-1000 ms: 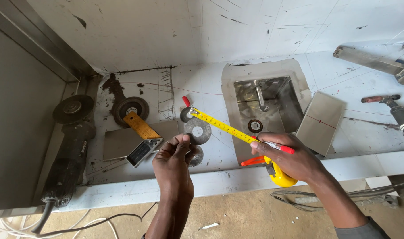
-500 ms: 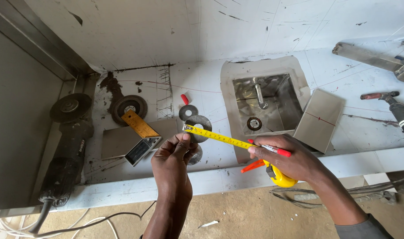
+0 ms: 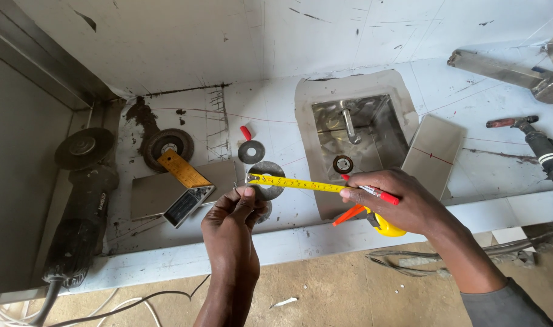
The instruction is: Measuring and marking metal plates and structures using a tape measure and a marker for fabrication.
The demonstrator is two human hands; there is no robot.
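Tape from a yellow tape measure [image 3: 387, 226] runs as a nearly level line between the two hands, its long axis going left to right across the front of the tabletop [image 3: 301, 239], with the free end slightly higher than the case end. The left hand [image 3: 231, 227] pinches the tape's hooked tip [image 3: 253, 178] between thumb and fingertips, just above a grey metal washer [image 3: 265, 180] lying flat on the tabletop. The right hand [image 3: 410, 203] is closed around the yellow case, and the same grip also clamps a red marker [image 3: 376, 194] and an orange pencil [image 3: 348, 215], which stick out from under the fingers. So the blade [image 3: 298, 183] lies directly between the hands, each holding one end, hovering in front of the steel sink cut-out [image 3: 355, 136]. An angle grinder [image 3: 82, 206] and an orange-handled square [image 3: 182, 175] lie well off to the left, untouched.
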